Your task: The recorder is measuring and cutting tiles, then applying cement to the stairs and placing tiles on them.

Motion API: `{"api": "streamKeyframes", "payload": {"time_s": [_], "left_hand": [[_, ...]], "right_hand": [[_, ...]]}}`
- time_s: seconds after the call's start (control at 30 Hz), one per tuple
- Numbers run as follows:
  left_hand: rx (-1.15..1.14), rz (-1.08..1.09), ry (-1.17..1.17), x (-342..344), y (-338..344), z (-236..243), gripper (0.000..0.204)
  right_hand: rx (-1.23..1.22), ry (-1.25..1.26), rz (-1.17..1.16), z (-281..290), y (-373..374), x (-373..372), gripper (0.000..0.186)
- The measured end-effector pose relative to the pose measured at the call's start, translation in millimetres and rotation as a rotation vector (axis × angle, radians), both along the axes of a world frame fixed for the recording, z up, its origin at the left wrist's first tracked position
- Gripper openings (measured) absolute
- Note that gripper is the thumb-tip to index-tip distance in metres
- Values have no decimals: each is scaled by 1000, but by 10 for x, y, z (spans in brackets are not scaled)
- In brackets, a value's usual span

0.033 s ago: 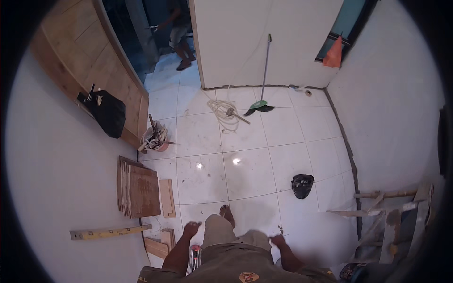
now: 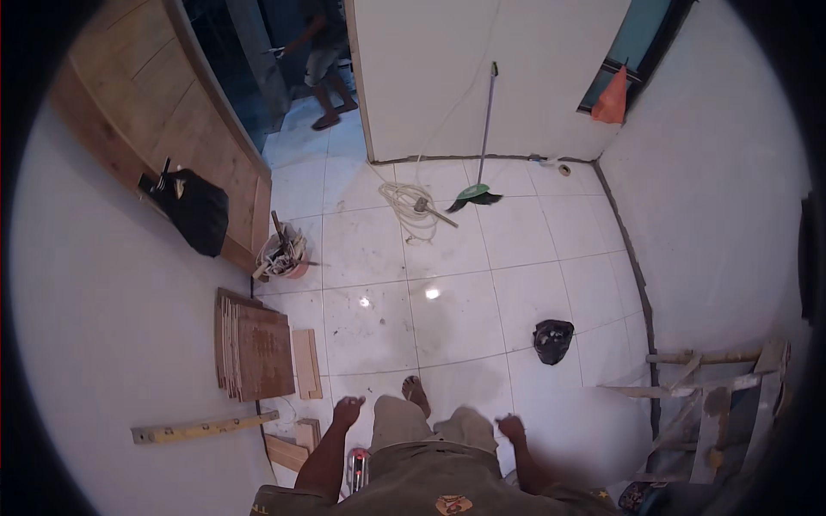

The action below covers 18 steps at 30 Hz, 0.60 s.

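Note:
Both my hands hang in front of my thighs, over the white tiled floor. My left hand (image 2: 348,414) is loosely closed, its thumb side toward my knee, and nothing shows in it. Nearest to it are a pale wooden board (image 2: 305,363) and a clear case with red parts (image 2: 358,469) beside my hip. My right hand (image 2: 512,426) is curled closed next to my right thigh, with no object visible in it. A crumpled black plastic bag (image 2: 551,341) lies on the floor ahead of it.
Brown panels (image 2: 258,348) lean at left near a yellow level (image 2: 206,426). A bucket of tools (image 2: 286,254) stands by the wooden door (image 2: 155,77). Farther off lie a coiled hose (image 2: 403,202), a mallet (image 2: 436,211) and a broom (image 2: 475,193). A wooden frame (image 2: 714,404) stands right. Another person (image 2: 323,69) is beyond the doorway.
Both my hands have risen slightly in the view. The legs of the person beyond the doorway have shifted a little.

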<state>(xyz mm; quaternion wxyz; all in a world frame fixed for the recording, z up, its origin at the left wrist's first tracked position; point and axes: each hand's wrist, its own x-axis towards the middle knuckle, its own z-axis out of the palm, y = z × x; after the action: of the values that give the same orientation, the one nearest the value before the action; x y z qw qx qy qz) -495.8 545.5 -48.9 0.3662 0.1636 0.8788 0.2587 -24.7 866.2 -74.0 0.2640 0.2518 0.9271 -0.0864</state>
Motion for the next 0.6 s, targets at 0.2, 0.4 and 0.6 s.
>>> {"api": "streamKeyframes", "payload": {"time_s": [0.2, 0.4, 0.6], "left_hand": [[308, 621, -426, -1405, 1321, 697, 36], [318, 1045, -463, -1423, 1815, -335, 29], [348, 1055, -831, -905, 2977, -1628, 44]], "right_hand": [[-428, 584, -970, 859, 2157, -2940, 30], [-561, 241, -566, -217, 3720, -4839, 38], [-342, -335, 8, -2947, 6058, -6114, 60]]}}
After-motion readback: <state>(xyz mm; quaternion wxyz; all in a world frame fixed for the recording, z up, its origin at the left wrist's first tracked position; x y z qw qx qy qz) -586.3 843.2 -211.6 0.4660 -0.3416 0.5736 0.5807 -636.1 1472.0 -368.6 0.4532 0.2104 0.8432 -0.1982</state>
